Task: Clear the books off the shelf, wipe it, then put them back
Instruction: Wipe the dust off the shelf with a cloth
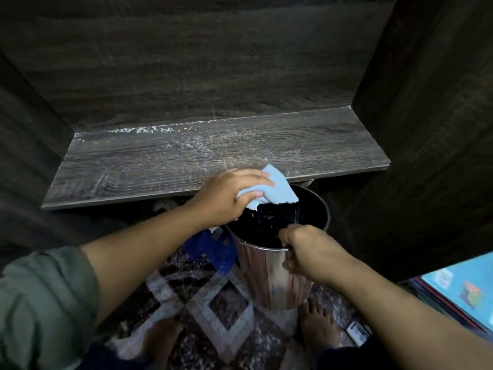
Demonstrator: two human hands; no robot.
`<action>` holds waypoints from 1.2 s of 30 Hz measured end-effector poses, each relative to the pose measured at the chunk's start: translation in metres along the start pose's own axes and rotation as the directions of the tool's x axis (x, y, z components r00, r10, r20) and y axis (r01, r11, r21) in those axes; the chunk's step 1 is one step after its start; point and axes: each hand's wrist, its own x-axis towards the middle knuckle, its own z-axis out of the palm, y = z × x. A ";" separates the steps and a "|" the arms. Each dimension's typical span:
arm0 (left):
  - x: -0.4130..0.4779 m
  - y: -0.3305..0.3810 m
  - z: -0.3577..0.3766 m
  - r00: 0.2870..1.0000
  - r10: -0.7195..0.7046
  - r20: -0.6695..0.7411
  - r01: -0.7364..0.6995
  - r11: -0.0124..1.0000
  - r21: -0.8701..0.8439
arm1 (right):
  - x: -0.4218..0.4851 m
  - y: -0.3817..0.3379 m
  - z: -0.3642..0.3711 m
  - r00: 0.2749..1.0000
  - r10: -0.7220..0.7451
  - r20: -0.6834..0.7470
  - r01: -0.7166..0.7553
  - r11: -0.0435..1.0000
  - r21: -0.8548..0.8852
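Note:
A dark wood-grain shelf (186,161) runs across the middle of the view with nothing standing on it; pale dust and streaks lie along its back edge and centre. My left hand (226,196) grips a light blue cloth (277,190) at the shelf's front edge, over the mouth of a shiny metal bin (269,273). My right hand (306,249) grips the bin's near rim and holds it just under the shelf's front edge. A stack of books (464,289) with a light blue cover on top lies at the lower right.
Dark wood panels close in the shelf at the back and both sides. Below lies a patterned tiled floor (226,303) with my bare feet on it. A blue plastic bag (213,249) sits under the shelf, left of the bin. A small dark object (357,332) lies by my right foot.

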 end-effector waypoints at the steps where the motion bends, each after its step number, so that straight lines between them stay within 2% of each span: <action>1: 0.003 0.001 -0.002 0.998 0.007 -0.055 -0.007 1.000 -0.014 | -0.001 0.001 0.000 1.000 0.004 0.005 -0.004 1.000 0.003; 4: 0.028 -0.005 -0.013 0.971 -0.060 -0.233 0.054 0.998 -0.030 | -0.002 0.003 -0.001 1.000 0.017 0.008 -0.017 1.000 0.008; 6: 0.049 -0.014 -0.024 0.954 -0.143 -0.265 0.147 0.989 -0.004 | -0.002 0.005 -0.001 1.000 0.015 -0.003 -0.015 1.000 0.005; 8: 0.065 -0.027 -0.025 0.952 -0.223 -0.209 0.245 0.965 0.088 | -0.001 0.007 0.000 1.000 0.022 -0.006 -0.022 1.000 0.012; 10: 0.072 -0.037 -0.019 0.932 -0.346 -0.109 0.362 0.901 0.239 | -0.001 0.008 0.000 1.000 0.026 -0.011 -0.026 0.999 0.020; 13: 0.070 -0.036 -0.008 0.893 -0.440 -0.093 0.442 0.817 0.371 | -0.001 0.011 -0.002 1.000 0.006 -0.014 -0.006 1.000 0.008; 16: 0.064 -0.027 -0.003 0.929 -0.361 -0.080 0.363 0.851 0.380 | -0.004 0.014 -0.004 1.000 0.009 -0.016 -0.009 1.000 0.003; 21: 0.034 -0.011 0.006 0.994 -0.097 0.046 0.079 0.951 0.300 | -0.006 0.015 -0.002 1.000 0.030 0.006 -0.030 1.000 0.000; 25: -0.003 0.004 0.013 0.996 0.088 0.008 -0.087 0.956 0.281 | -0.007 0.012 -0.002 1.000 0.030 -0.003 -0.030 0.998 0.047; 27: -0.013 -0.001 0.008 0.995 0.080 -0.056 -0.060 0.957 0.285 | -0.005 0.010 -0.002 1.000 0.026 0.000 -0.026 0.998 0.053; 31: -0.002 -0.032 -0.022 0.960 -0.091 -0.266 0.167 0.946 0.277 | -0.001 0.006 -0.004 1.000 0.020 -0.001 -0.020 0.999 0.031; 34: 0.022 -0.058 -0.053 0.922 -0.134 -0.362 0.269 0.896 0.353 | 0.002 0.003 -0.005 1.000 -0.007 -0.008 0.007 1.000 -0.003; 36: 0.037 -0.074 -0.071 0.928 -0.080 -0.364 0.265 0.829 0.493 | 0.003 0.003 -0.003 1.000 -0.010 -0.009 0.010 1.000 -0.003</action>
